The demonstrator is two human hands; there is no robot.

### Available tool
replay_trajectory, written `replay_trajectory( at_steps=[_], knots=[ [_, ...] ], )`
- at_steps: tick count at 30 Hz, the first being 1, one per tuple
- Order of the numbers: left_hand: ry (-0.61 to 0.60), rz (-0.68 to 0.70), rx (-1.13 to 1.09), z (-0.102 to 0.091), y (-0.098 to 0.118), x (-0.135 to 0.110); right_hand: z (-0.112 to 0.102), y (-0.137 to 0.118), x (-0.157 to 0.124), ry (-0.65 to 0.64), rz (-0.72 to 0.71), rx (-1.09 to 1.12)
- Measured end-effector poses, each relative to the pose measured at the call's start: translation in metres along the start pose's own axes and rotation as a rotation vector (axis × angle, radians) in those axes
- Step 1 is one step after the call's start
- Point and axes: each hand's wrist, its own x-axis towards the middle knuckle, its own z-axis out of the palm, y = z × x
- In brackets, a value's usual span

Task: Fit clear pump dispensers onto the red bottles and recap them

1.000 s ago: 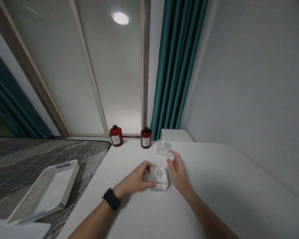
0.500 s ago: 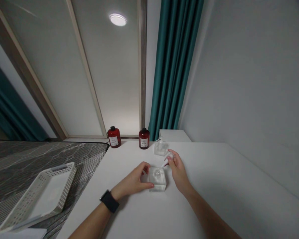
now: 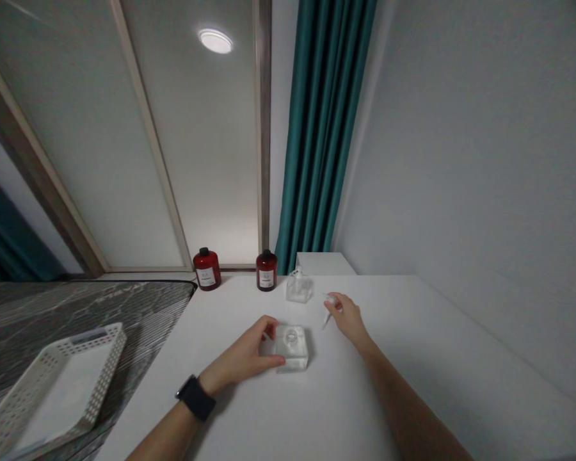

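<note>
A clear square bottle (image 3: 295,349) with an uncovered round neck stands upright on the white table. My left hand (image 3: 255,349) is closed around its left side, thumb at the near edge and fingers at the far side. To the right of the bottle, my right hand (image 3: 346,315) pinches a white dispenser pump (image 3: 333,301), its narrow white stem slanting down and left. The pump is apart from the bottle. A second clear square bottle (image 3: 298,289), with a pump on top, stands farther back between the two hands.
Two red bottles with black caps and white labels, a left one (image 3: 207,269) and a right one (image 3: 267,270), stand at the table's back edge. A white perforated basket (image 3: 100,378) sits on the dark patterned surface at left. A white box (image 3: 324,262) is behind the table.
My right hand has moved the white pump rightward, away from the square bottle's mouth. My left hand still holds that bottle. The whole view has shifted slightly.
</note>
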Motion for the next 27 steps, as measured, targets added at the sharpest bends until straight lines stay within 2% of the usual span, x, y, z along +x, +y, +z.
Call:
replay_trajectory(
  at_steps=[5, 10, 21, 27],
  knots=[
    [0.006, 0.013, 0.007, 0.000, 0.000, -0.001, 0.004, 0.007, 0.004, -0.013, 0.055, -0.242],
    [-0.005, 0.003, 0.003, -0.001, 0.000, 0.000, 0.006, 0.005, 0.004, -0.046, 0.079, -0.367],
    [-0.003, -0.001, 0.001, 0.000, 0.001, 0.000, 0.004, 0.004, 0.005, -0.054, 0.082, -0.397],
    [0.002, -0.002, 0.002, 0.000, 0.000, 0.000, -0.001, -0.005, -0.001, -0.138, -0.025, -0.382]
  ],
)
